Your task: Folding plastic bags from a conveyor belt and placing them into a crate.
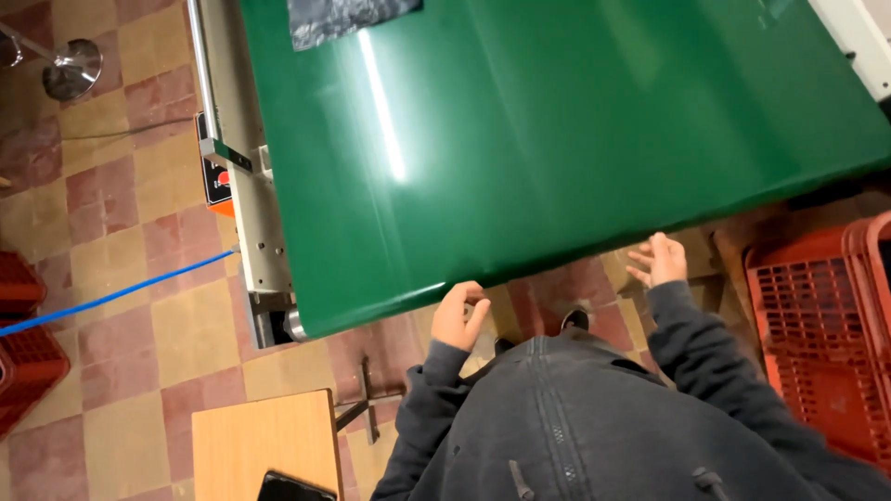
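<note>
My left hand (pixel 458 315) hangs just below the near end of a wide green conveyor belt (pixel 557 139), fingers loosely curled, holding nothing. My right hand (pixel 657 261) is to the right of it, also at the belt's near edge, fingers spread and empty. Both arms wear dark grey sleeves. A dark crinkled plastic sheet (pixel 343 19) lies on the belt at its far end.
The conveyor's metal side frame (pixel 251 213) with a control box (pixel 215 176) runs along the left. A red plastic crate (pixel 826 334) stands at the right, more red crates (pixel 23 343) at the left. A wooden table (pixel 264 445) carries a dark phone (pixel 295 487). A blue hose (pixel 111 297) crosses the tiled floor.
</note>
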